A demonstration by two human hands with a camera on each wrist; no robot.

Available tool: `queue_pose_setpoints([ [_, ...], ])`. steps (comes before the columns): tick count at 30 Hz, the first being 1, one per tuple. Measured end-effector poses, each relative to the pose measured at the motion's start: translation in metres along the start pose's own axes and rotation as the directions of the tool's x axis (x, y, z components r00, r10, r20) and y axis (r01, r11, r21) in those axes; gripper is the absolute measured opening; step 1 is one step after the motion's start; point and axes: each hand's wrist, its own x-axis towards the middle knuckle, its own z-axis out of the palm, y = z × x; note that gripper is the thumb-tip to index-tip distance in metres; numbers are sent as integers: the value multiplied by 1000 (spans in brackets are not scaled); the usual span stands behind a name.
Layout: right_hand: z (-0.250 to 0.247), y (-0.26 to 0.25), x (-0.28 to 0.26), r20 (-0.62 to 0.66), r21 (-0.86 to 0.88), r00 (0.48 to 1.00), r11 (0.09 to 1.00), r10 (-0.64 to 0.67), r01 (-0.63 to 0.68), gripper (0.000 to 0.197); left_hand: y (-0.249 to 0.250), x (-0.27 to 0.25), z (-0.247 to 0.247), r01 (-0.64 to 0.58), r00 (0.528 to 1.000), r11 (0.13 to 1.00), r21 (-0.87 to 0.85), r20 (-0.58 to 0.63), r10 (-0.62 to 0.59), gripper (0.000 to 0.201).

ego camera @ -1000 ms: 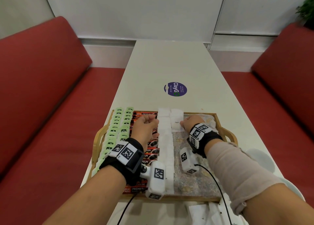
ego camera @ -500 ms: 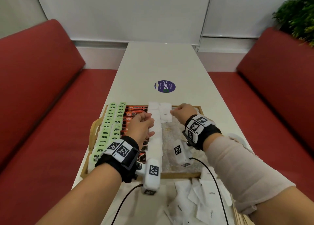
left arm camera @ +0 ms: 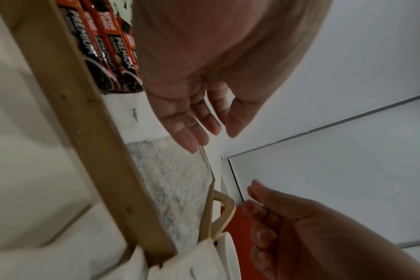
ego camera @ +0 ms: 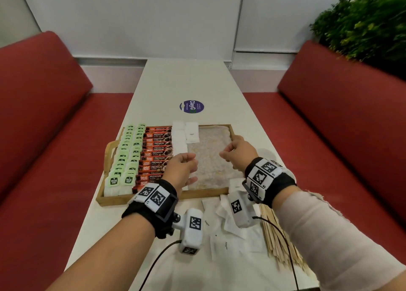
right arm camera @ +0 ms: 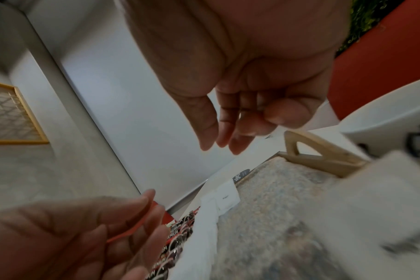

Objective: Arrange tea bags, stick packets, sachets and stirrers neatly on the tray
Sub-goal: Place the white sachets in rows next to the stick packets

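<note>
On the wooden tray (ego camera: 158, 197), green tea bags (ego camera: 126, 158) sat far left, then red stick packets (ego camera: 154, 156), then a column of white sachets (ego camera: 179, 136). The left hand (ego camera: 182, 169) hovered over that column, fingers relaxed, empty. The right hand (ego camera: 238, 153) hung loose and empty too, with loose sachets (ego camera: 228, 235) and wooden stirrers (ego camera: 276, 238) on the table near the person.
</note>
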Motion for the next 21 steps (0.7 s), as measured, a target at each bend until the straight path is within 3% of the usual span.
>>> queue_pose_setpoints([
  [11, -3, 51, -65, 87, -188, 990, 978, 111, -93, 10, -33, -32, 29, 120, 984, 961, 249, 101, -149, 10],
  [16, 0, 65, -89, 180, -299, 967, 947, 178, -118, 62, -41, -39, 32, 179, 966, 924, 337, 119, -231, 9],
  [19, 11, 72, -99, 244, -406, 952, 911, 184, -72, 93, -43, -42, 34, 203, 958, 899, 388, 111, -264, 6],
  [21, 18, 75, -103, 267, -488, 947, 872, 181, -29, 103, -45, -43, 35, 208, 954, 885, 416, 114, -278, 7],
])
